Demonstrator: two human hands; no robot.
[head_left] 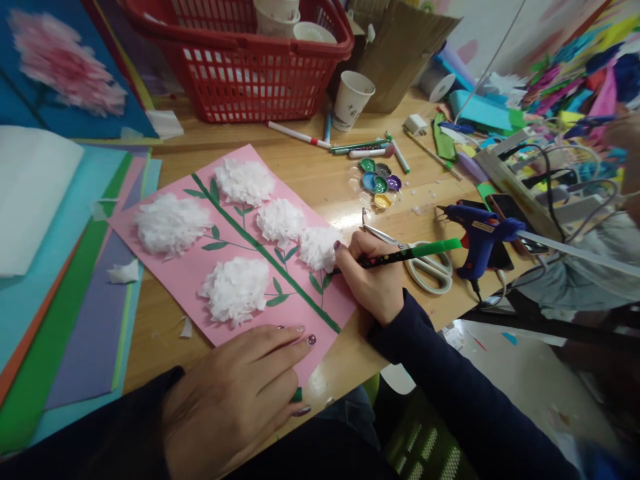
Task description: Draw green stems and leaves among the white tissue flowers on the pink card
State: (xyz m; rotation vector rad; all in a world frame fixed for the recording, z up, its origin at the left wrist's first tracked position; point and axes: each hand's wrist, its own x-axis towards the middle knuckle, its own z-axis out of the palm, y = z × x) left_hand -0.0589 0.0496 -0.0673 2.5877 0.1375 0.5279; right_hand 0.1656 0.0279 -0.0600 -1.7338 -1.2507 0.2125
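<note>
A pink paper sheet (190, 267) lies on the wooden table, bearing several white tissue flowers (235, 288) on a green stem (260, 252) with leaves. My right hand (373, 280) is closed round a green marker pen (415, 252), its tip on the sheet beside the rightmost flower (317, 247). My left hand (235, 393) rests on the sheet's near corner, fingers curled over a small green thing (297, 395), perhaps a pen cap.
A red basket (240, 73) with cups stands at the back, a paper cup (351, 99) beside it. Markers (360, 147), a paint palette (379, 181), scissors (425, 267) and a blue glue gun (477, 237) lie right. Coloured paper sheets (75, 320) are stacked left.
</note>
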